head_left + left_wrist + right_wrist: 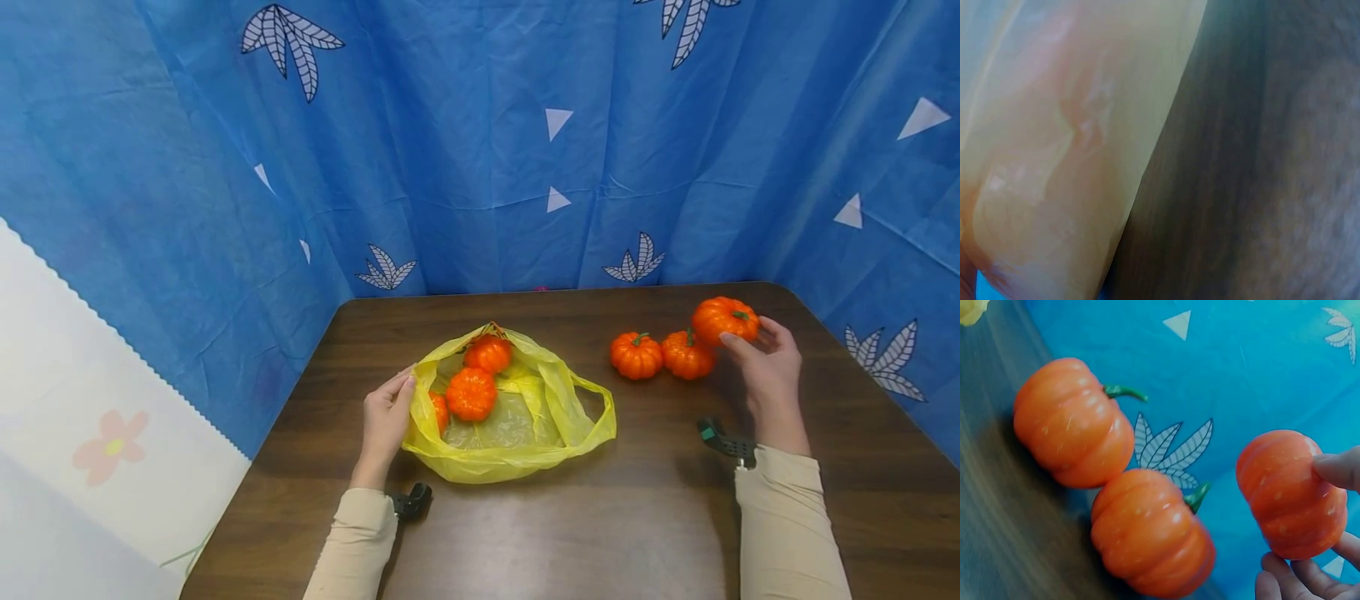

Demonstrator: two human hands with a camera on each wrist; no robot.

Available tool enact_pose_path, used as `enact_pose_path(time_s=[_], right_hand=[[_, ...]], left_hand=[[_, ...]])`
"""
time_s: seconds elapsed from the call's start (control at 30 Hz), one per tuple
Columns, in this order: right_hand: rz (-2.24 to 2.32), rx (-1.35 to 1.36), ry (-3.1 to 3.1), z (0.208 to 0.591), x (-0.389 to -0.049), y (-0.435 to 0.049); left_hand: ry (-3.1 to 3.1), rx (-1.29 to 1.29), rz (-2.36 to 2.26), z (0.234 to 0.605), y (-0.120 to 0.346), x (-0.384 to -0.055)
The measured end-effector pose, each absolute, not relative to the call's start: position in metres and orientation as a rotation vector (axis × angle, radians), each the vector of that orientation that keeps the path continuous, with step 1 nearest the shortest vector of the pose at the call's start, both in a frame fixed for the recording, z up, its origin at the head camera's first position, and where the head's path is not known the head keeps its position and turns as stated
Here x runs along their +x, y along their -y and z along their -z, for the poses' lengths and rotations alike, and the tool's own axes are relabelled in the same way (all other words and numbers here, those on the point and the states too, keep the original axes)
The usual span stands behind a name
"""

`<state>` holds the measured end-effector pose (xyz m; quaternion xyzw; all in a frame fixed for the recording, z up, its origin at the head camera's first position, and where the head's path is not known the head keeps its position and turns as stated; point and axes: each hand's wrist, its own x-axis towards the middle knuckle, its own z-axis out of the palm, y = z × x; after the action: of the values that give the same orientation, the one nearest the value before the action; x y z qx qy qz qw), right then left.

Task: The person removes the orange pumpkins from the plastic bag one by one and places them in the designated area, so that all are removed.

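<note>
With left hand (386,421), pinching the left rim of a yellow bag (495,468) on the bench (540,542), with three orange pumpkins (471,394) inside; rightward, past two more pumpkins (636,356) side by side, with right hand (768,371), grasping another pumpkin (720,319) in midair.

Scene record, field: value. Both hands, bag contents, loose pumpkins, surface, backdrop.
left hand: holds left rim of yellow bag
right hand: grips one orange pumpkin, green stem
bag mouth: open
bag contents: three pumpkins visible, one partly hidden by the rim
loose pumpkins: two, side by side on the table, right of bag
surface: dark wood-look table
backdrop: blue curtain, white leaf and triangle prints
</note>
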<state>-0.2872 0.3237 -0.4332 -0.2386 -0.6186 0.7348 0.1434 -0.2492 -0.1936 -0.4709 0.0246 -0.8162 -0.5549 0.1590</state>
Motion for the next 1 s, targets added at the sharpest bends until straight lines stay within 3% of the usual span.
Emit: enact_pose_path(time_s=[0.6, 1.0], right_hand=[[-2.085, -0.936, 1.656, 0.46, -0.292, -0.34], [-2.061, -0.964, 1.568, 0.474, -0.293, -0.343]], left_hand=[[2.294, 0.043, 1.598, 0.47, 0.192, -0.247], [2.284, 0.064, 1.594, 0.468, 0.192, -0.247]])
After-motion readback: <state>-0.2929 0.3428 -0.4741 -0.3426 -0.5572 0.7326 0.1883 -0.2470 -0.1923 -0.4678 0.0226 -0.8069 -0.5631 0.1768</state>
